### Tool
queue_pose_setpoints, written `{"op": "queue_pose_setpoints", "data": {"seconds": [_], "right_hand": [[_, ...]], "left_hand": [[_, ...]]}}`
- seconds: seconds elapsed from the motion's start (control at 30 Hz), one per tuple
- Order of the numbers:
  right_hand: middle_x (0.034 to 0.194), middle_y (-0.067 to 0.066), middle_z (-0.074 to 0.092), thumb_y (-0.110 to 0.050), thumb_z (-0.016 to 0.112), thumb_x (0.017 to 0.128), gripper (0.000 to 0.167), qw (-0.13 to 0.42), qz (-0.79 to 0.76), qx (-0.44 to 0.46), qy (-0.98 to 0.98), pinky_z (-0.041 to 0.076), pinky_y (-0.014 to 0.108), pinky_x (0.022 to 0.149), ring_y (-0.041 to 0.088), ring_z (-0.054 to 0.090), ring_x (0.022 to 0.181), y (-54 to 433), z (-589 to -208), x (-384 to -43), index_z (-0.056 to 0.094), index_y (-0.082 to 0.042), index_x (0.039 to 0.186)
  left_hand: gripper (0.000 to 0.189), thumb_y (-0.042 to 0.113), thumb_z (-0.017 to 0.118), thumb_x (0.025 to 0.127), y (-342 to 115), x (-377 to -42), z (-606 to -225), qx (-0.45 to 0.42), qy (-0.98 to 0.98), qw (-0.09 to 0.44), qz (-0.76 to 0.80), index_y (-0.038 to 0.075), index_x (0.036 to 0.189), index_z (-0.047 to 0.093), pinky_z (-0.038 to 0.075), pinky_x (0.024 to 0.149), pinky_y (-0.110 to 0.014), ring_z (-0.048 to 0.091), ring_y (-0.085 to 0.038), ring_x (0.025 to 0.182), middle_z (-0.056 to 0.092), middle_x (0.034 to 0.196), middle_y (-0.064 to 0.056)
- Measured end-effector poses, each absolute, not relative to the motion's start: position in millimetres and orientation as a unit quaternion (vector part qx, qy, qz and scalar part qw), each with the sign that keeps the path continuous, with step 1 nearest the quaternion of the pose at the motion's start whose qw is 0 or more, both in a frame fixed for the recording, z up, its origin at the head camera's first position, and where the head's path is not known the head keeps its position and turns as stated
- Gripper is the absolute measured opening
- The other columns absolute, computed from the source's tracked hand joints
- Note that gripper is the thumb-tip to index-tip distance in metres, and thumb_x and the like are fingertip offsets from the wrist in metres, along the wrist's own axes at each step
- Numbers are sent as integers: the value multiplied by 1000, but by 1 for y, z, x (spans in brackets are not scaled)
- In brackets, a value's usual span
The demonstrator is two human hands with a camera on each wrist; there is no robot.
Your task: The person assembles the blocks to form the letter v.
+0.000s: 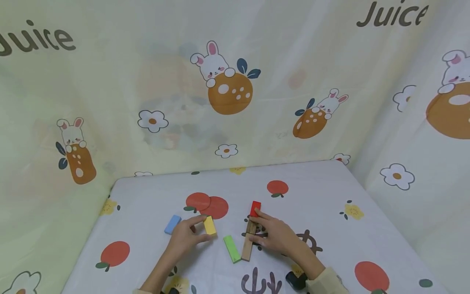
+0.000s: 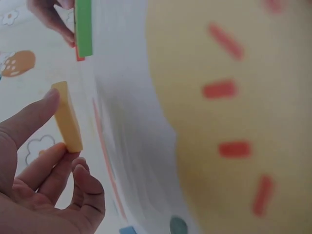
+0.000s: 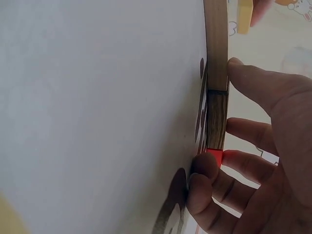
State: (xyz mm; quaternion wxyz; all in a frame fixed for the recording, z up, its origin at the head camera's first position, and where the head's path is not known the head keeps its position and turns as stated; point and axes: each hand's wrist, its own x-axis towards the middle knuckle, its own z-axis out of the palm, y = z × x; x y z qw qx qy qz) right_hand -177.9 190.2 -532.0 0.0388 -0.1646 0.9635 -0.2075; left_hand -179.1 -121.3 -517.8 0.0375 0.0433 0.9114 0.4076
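My left hand (image 1: 185, 234) pinches a yellow block (image 1: 209, 226) by its ends between thumb and fingers. In the left wrist view the yellow block (image 2: 68, 117) shows tilted, above the cloth. The right hand (image 1: 277, 234) is over a straight row of blocks: a light wooden block (image 1: 247, 247), a dark wooden block (image 1: 251, 227) and a red block (image 1: 255, 208) at the far end. As the right wrist view shows, its thumb touches the light wooden block (image 3: 217, 44), a finger reaches the dark wooden block (image 3: 217, 119), and others are at the red block (image 3: 215, 156).
A green block (image 1: 232, 249) lies slantwise left of the row, its near end close to the light wooden block. Farther left, beside the left hand, is a blue block (image 1: 172, 224). The table's white cloth (image 1: 319, 196) has printed fruit; a printed curtain (image 1: 268, 139) hangs behind.
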Motion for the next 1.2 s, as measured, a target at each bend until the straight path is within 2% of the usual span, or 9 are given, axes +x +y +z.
{"op": "queue_pose_setpoints", "data": {"seconds": [0.3, 0.93, 1.03, 1.2], "right_hand": [[164, 9, 51, -59, 75, 92, 66, 39, -202, -163, 965, 57, 56, 108, 37, 58, 144, 189, -529, -178, 64, -25, 148], [164, 11, 51, -58, 75, 92, 66, 51, -212, -159, 963, 56, 59, 108, 40, 57, 144, 190, -531, -178, 64, -25, 147], [164, 10, 51, -59, 75, 92, 66, 52, -206, -155, 965, 56, 59, 108, 39, 57, 144, 190, -531, -178, 64, -25, 148], [164, 9, 51, -60, 75, 92, 66, 50, -203, -154, 966, 57, 58, 107, 38, 58, 144, 190, -532, -178, 64, -26, 148]], "left_hand": [[62, 20, 95, 78, -101, -191, -521, 41, 896, 62, 438, 15, 136, 74, 36, 58, -21, 50, -17, 81, 75, 123, -6], [62, 15, 95, 77, -90, -195, -538, 101, 912, 49, 395, 8, 135, 73, 38, 57, -19, 49, -14, 77, 76, 123, -8], [65, 15, 94, 78, -91, -197, -539, 105, 911, 59, 395, 9, 138, 71, 40, 60, -19, 50, -15, 81, 74, 127, -8], [73, 11, 91, 81, -97, -199, -534, 105, 904, 107, 401, 12, 148, 62, 47, 69, -22, 53, -19, 95, 68, 128, -7]]}}
